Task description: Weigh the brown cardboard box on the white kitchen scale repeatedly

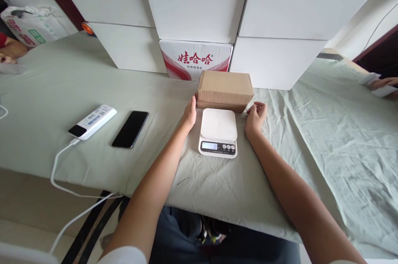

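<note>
Head view: a tabletop covered in wrinkled pale green cloth (62, 85) is seen. A plain brown rectangular cardboard box (224, 89) is set on the cloth toward the far edge, just behind a white square-topped plastic kitchen scale (218, 132); a "0" is shown on the scale's grey display, and the button labels are too small to be read. Behind the box, a white carton printed with red Chinese characters (195, 59) is wedged between smooth white panels (195, 3).

The left hand (190, 114) is laid flat, fingers together, against the box's left end. The right hand (255, 115) is loosely curled at the box's right front corner; contact cannot be told. Nothing is gripped by either.

Toward the left edge, a glossy black rectangular smartphone (130, 129) is laid face up beside a white bar-shaped power bank (92, 122) with a white cable plugged in; its label print is unreadable.
</note>
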A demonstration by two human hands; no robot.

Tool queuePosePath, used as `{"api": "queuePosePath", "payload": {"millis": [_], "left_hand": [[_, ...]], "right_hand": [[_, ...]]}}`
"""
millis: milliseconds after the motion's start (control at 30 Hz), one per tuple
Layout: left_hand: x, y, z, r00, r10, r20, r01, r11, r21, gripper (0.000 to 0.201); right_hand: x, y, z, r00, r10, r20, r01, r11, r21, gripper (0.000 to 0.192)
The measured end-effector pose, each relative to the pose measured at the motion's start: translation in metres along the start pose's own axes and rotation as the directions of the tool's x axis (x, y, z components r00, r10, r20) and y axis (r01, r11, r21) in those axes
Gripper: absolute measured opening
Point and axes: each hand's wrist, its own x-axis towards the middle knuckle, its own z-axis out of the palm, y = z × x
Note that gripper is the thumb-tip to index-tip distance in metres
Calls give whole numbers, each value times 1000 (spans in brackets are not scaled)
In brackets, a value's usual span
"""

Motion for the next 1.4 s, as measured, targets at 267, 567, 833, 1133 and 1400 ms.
{"api": "queuePosePath", "payload": {"millis": [267,567,833,1133,1400], "left_hand": [[-7,18,9,998,-45,-40,45,999,-4,85],[-5,17,4,996,-84,-26,83,995,-52,81],[2,13,-9,997,-78,19,80,982,-171,122],[0,22,-10,995,-90,36,94,986,-134,127],[0,26,-6,995,-102,10,102,980,-171,122]], "right_hand": [[-1,-2,0,1000,-2,5,2,1000,-5,32],[0,-1,0,1000,1,14,-1,1000,-13,29],[-1,-2,0,1000,13,24,-13,1000,-10,27],[0,-2,0,1000,23,-6,-23,1000,-1,39],[0,-3,2,999,48,-3,-47,997,60,29]]}}
